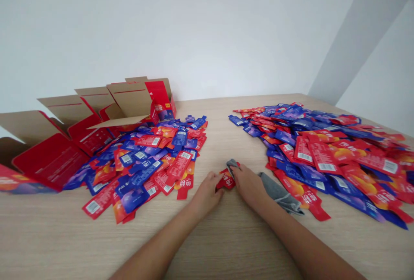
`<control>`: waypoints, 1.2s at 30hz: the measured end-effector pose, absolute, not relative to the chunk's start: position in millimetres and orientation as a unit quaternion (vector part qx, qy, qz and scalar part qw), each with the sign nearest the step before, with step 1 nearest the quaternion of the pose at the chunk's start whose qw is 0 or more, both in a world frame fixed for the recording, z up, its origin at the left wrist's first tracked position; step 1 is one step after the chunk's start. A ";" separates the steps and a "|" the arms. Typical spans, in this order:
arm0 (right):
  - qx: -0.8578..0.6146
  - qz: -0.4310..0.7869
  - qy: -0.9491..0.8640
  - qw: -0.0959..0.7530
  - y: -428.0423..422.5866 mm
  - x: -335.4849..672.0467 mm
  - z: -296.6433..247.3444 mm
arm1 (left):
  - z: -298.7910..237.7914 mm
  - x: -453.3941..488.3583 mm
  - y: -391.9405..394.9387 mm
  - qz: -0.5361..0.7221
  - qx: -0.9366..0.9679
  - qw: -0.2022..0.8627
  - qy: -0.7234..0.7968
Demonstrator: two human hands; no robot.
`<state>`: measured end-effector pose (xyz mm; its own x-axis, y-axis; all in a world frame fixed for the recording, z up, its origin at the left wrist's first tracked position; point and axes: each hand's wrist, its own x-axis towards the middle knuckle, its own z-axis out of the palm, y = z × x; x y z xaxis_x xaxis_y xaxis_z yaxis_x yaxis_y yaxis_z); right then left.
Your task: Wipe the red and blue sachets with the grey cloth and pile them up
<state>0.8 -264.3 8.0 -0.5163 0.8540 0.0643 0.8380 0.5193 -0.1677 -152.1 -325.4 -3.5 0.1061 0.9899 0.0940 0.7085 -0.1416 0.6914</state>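
Both of my hands meet at the middle of the wooden table (pixel 226 245) over one small red packet (pixel 226 180). My left hand (pixel 207 191) pinches the packet's left edge with curled fingers. My right hand (pixel 248 185) presses on its right side and also covers a grey cloth (pixel 280 193) that trails out to the right. A pile of red and blue flat packets (pixel 145 163) lies to the left of my hands. A larger pile of the same packets (pixel 326 150) spreads to the right.
Several opened red cardboard cartons (pixel 97 116) with raised flaps stand at the back left of the table, against a white wall. A bare strip of table runs between the two piles.
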 end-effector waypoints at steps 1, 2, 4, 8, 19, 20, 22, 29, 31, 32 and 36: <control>-0.486 0.055 -0.870 0.066 -264.0 0.1 8.4 | -4.5 -149.9 -325.8 0.263 0.713 0.216 0.613; -0.485 0.054 -0.870 0.066 -263.8 -0.2 8.6 | -5.5 -148.0 -326.1 0.239 0.725 0.184 0.619; -0.483 0.059 -0.871 0.070 -263.4 0.3 8.8 | -6.6 -145.6 -326.4 0.185 0.746 0.131 0.626; -0.517 0.081 -0.849 0.077 -257.0 10.1 8.9 | -1.8 -146.2 -328.4 0.152 0.746 0.094 0.641; -0.436 0.145 -0.832 0.312 -263.5 15.2 16.5 | -4.9 -159.3 -323.4 0.393 0.458 0.491 0.629; -0.418 0.148 -0.853 0.275 -268.5 9.6 16.0 | -5.8 -159.0 -322.6 0.394 0.443 0.512 0.622; -0.397 0.148 -0.888 0.180 -274.5 -0.1 14.2 | -5.3 -157.6 -321.6 0.389 0.435 0.525 0.619; -0.480 0.083 -0.871 0.062 -262.5 -0.9 9.9 | 0.3 -156.2 -322.6 0.376 0.420 0.530 0.633; -0.468 0.075 -0.878 0.065 -262.2 1.5 9.5 | -1.2 -157.2 -324.0 0.388 0.411 0.536 0.628; -0.462 0.076 -0.881 0.068 -262.5 2.3 9.5 | -2.1 -157.5 -324.7 0.396 0.407 0.538 0.623; -0.496 0.096 -0.862 0.050 -257.9 5.6 10.8 | -2.4 -158.5 -325.4 0.440 0.386 0.539 0.606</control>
<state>5.6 -257.9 10.8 -0.5032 0.8641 -0.0089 0.8447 0.4897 -0.2162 -158.5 -325.4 -2.4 -0.1205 0.9421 -0.3128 -0.0062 0.3144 0.9493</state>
